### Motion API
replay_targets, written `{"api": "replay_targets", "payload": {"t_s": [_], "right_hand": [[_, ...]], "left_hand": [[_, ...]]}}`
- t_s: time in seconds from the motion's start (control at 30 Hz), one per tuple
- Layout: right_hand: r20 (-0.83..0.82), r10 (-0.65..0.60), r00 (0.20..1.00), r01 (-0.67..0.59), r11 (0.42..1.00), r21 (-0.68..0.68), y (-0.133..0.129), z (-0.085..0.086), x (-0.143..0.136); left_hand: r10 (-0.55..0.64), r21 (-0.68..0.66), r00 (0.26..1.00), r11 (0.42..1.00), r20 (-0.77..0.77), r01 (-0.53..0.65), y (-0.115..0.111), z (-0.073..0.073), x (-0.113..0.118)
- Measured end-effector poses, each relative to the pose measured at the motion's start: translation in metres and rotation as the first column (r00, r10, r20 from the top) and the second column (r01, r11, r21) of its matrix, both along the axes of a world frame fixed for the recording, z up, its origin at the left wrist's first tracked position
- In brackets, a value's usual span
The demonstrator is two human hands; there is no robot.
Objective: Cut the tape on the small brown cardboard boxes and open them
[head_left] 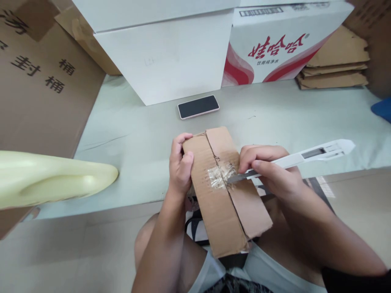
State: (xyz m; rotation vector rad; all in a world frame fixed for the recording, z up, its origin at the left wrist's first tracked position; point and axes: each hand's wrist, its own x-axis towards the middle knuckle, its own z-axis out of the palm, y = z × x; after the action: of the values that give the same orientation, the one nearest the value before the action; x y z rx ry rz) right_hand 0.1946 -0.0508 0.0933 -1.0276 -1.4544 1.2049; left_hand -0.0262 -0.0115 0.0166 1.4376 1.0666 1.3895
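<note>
A small brown cardboard box is tilted over my lap at the near edge of the pale surface. My left hand grips its upper left side, thumb on the top face. Clear tape crosses the seam between the two flaps near the middle. In my right hand is a white utility knife, its handle pointing off to the right. The blade is out, and its tip meets the tape at the seam; whether it has gone through I cannot tell.
Beyond the box lies a phone. White cartons and a red-printed carton stand behind it. Folded cardboard is stacked at the right. A pale yellow object juts in from the left before a large brown carton.
</note>
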Motion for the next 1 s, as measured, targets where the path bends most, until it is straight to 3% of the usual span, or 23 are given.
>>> {"api": "replay_targets", "payload": {"t_s": [0.57,1.0], "right_hand": [[0.017,-0.102,0.995,0.102,0.995,0.005,0.002,-0.002,-0.009],[-0.009,-0.09,0.996,0.09,0.996,0.001,0.0,-0.005,-0.007]], "left_hand": [[0.015,0.003,1.0,1.0,0.025,-0.015,0.0,0.0,0.004],[0.025,-0.007,1.0,1.0,0.014,-0.025,-0.001,0.002,0.003]]}}
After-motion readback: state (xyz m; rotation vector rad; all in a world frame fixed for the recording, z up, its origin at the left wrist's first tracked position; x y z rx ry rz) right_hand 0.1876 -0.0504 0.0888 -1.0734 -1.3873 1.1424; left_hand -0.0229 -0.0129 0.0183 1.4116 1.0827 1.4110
